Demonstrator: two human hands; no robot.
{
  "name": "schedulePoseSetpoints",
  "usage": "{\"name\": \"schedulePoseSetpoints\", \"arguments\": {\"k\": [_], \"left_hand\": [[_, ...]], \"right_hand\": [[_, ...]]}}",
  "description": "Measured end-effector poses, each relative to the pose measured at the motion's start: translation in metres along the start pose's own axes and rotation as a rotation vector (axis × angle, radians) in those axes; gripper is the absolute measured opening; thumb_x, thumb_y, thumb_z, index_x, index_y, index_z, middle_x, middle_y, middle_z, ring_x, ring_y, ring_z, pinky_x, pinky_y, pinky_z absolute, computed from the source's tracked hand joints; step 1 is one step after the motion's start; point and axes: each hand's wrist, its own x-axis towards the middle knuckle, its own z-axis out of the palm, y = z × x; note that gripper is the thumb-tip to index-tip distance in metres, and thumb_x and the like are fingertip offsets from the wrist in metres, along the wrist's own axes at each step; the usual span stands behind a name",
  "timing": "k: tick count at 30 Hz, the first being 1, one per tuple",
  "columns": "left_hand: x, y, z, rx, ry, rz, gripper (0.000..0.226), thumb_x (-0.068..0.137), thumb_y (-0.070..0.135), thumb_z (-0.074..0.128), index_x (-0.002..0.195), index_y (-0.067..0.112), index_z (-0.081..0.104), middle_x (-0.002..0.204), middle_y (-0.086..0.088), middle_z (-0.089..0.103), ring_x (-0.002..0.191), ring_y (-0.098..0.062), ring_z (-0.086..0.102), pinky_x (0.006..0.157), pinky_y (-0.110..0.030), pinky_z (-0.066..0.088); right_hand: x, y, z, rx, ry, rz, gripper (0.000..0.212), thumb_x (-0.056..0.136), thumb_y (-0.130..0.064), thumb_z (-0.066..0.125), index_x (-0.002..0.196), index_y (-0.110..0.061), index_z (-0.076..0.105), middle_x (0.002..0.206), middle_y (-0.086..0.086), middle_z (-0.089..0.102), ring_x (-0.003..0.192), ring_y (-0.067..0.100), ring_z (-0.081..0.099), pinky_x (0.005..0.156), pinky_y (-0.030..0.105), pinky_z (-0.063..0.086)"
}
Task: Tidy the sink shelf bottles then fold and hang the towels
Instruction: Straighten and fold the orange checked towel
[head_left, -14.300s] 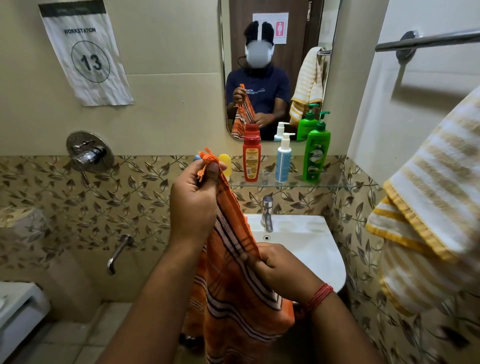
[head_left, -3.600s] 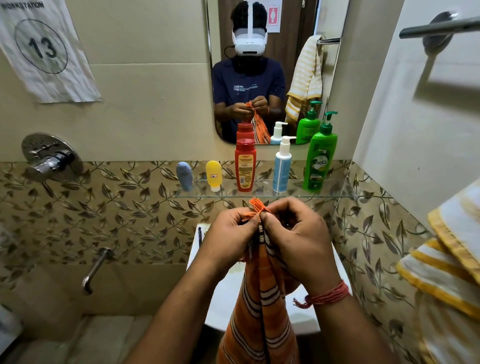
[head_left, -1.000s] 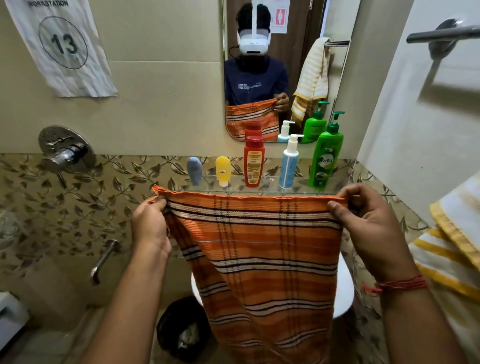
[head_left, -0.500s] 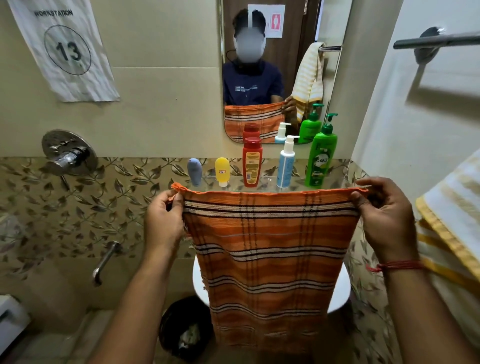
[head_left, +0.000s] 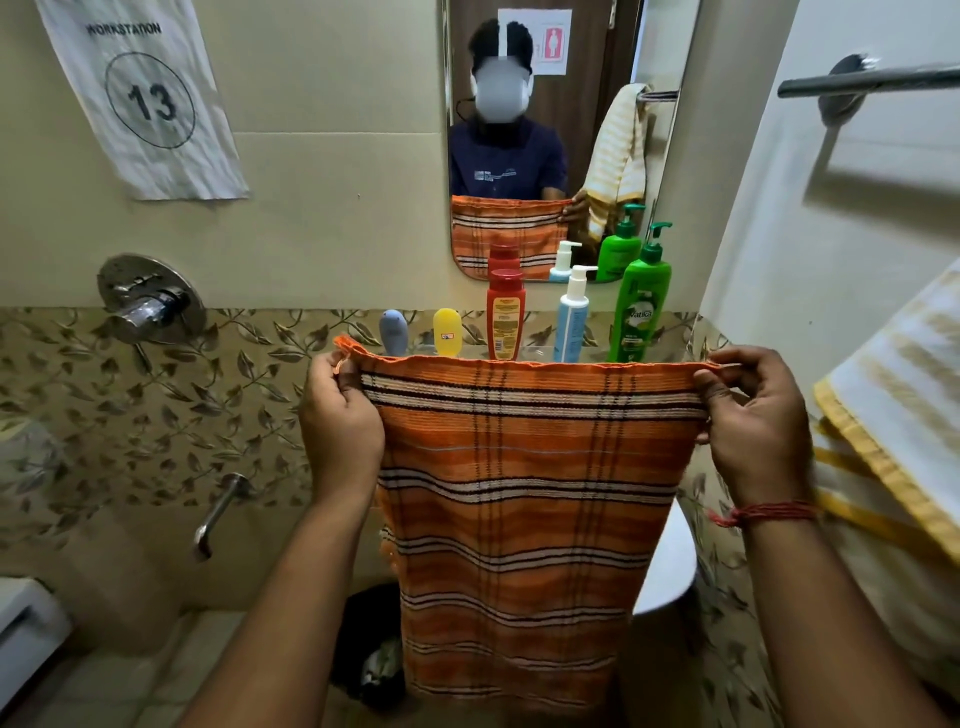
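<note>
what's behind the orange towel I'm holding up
Behind the orange towel, the white sink shows only at its right edge; the tap is covered. Five bottles stand above its top edge.

Glass shelf (head_left: 470, 352), five bottles (head_left: 505, 314) (upright, in row)

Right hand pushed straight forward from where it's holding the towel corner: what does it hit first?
Probably the green bottle at the shelf's right end, or the leaf-tiled wall beside it. The right hand grips the orange towel; depth is unclear.
</note>
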Motion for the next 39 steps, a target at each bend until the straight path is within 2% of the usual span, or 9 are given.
{"name": "schedulePoseSetpoints", "arguments": {"k": [2,5,10,14,19,25,29,34,39], "left_hand": [[-0.003,0.001,0.000,0.005,0.008,0.026,0.026,0.098,0.002,0.039,0.114,0.009,0.059,0.094,-0.003,0.064,0.085,-0.019,0.059,0.062,-0.017,0.040],[-0.005,0.001,0.000,0.010,-0.026,0.025,0.020,0.101,0.008,0.040,0.111,0.009,0.058,0.092,-0.005,0.065,0.081,-0.019,0.059,0.060,-0.021,0.039],[0.000,-0.005,-0.004,-0.069,-0.081,-0.124,0.007,0.104,0.024,0.049,0.106,0.029,0.053,0.091,0.015,0.061,0.082,-0.002,0.059,0.060,-0.023,0.041],[0.002,-0.009,-0.011,-0.260,-0.167,-0.232,0.029,0.102,0.015,0.053,0.094,0.043,0.057,0.090,0.007,0.066,0.068,-0.010,0.061,0.049,-0.025,0.047],[0.002,-0.008,-0.015,-0.278,-0.330,-0.271,0.034,0.085,0.002,0.039,0.071,0.024,0.060,0.062,0.008,0.057,0.051,-0.013,0.046,0.042,-0.024,0.035],[-0.002,0.002,-0.016,-0.189,-0.344,-0.292,0.038,0.085,0.005,0.042,0.071,0.023,0.072,0.065,0.008,0.071,0.049,-0.010,0.061,0.041,-0.027,0.045],[0.000,0.010,-0.016,-0.243,-0.356,-0.387,0.042,0.089,0.000,0.048,0.076,0.025,0.079,0.078,0.005,0.078,0.063,-0.007,0.072,0.056,-0.027,0.055],[-0.004,0.024,-0.019,-0.242,-0.394,-0.394,0.035,0.089,0.005,0.051,0.080,0.023,0.079,0.081,0.009,0.078,0.074,-0.006,0.073,0.063,-0.025,0.052],[-0.019,0.040,-0.010,-0.249,-0.474,-0.340,0.034,0.093,0.007,0.051,0.091,0.026,0.079,0.091,0.011,0.077,0.082,-0.001,0.072,0.067,-0.021,0.055]], "right_hand": [[0.000,0.001,-0.002,-0.032,0.000,-0.017,0.028,0.093,-0.015,0.068,0.096,-0.040,0.058,0.096,0.003,0.070,0.080,0.029,0.071,0.051,0.039,0.058],[0.001,0.004,-0.005,-0.016,-0.038,-0.015,0.025,0.094,-0.011,0.066,0.098,-0.034,0.059,0.092,0.005,0.069,0.074,0.028,0.069,0.045,0.032,0.054],[0.005,0.004,-0.021,0.021,-0.301,0.050,0.035,0.094,0.002,0.060,0.093,-0.032,0.068,0.083,0.003,0.068,0.069,0.005,0.064,0.053,0.020,0.051],[0.008,0.006,-0.031,0.083,-0.432,0.087,0.029,0.094,0.006,0.057,0.088,-0.020,0.070,0.085,0.008,0.066,0.074,0.012,0.060,0.058,0.025,0.049],[0.007,0.009,-0.033,0.182,-0.397,0.158,0.031,0.098,0.006,0.051,0.080,-0.014,0.067,0.070,-0.009,0.070,0.060,0.002,0.060,0.050,0.016,0.048],[0.009,0.011,-0.032,0.025,-0.387,0.115,0.042,0.085,0.019,0.040,0.067,-0.007,0.067,0.075,0.001,0.067,0.068,0.019,0.055,0.052,0.019,0.047],[0.009,0.012,-0.035,-0.065,-0.424,0.111,0.037,0.088,0.013,0.049,0.070,-0.009,0.074,0.077,0.005,0.070,0.069,0.022,0.063,0.059,0.031,0.050],[0.005,0.004,-0.041,0.013,-0.665,0.207,0.042,0.085,0.025,0.052,0.095,-0.008,0.075,0.102,0.007,0.074,0.095,0.017,0.072,0.072,0.024,0.060],[-0.009,-0.020,-0.018,-0.080,-0.720,0.099,0.030,0.083,0.019,0.065,0.090,-0.008,0.075,0.089,0.008,0.075,0.081,0.015,0.074,0.066,0.020,0.059]]}}
